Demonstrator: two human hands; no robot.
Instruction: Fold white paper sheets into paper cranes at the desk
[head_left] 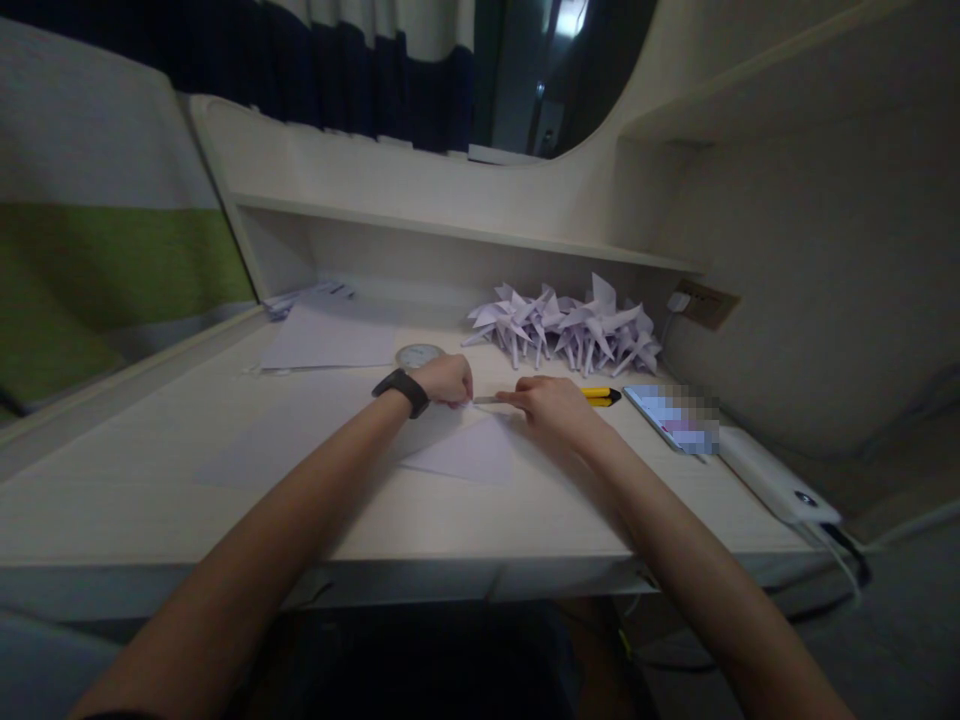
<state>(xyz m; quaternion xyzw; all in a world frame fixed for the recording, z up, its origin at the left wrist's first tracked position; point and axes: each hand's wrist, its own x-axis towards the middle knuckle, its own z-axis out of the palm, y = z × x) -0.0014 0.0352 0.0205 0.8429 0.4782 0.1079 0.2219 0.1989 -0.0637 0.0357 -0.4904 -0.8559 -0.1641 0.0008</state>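
Note:
My left hand [448,380], with a dark band on its wrist, is closed, its fingertips pinching white paper near the middle of the desk. My right hand [551,405] is closed around a utility knife [601,396]. The knife's yellow handle with a black end sticks out to the right of the hand, and its thin blade points left toward my left fingertips. A white paper sheet [461,455] lies flat just below both hands. Another pale sheet [251,455] lies to the left, partly behind my left forearm.
Several white paper pinwheels [574,325] are piled at the back right. A stack of white paper [326,335] lies back left, near a round dial [418,356]. On the right are a lit phone [667,418] and a white power bank [776,478] with cables. A shelf [465,232] runs above.

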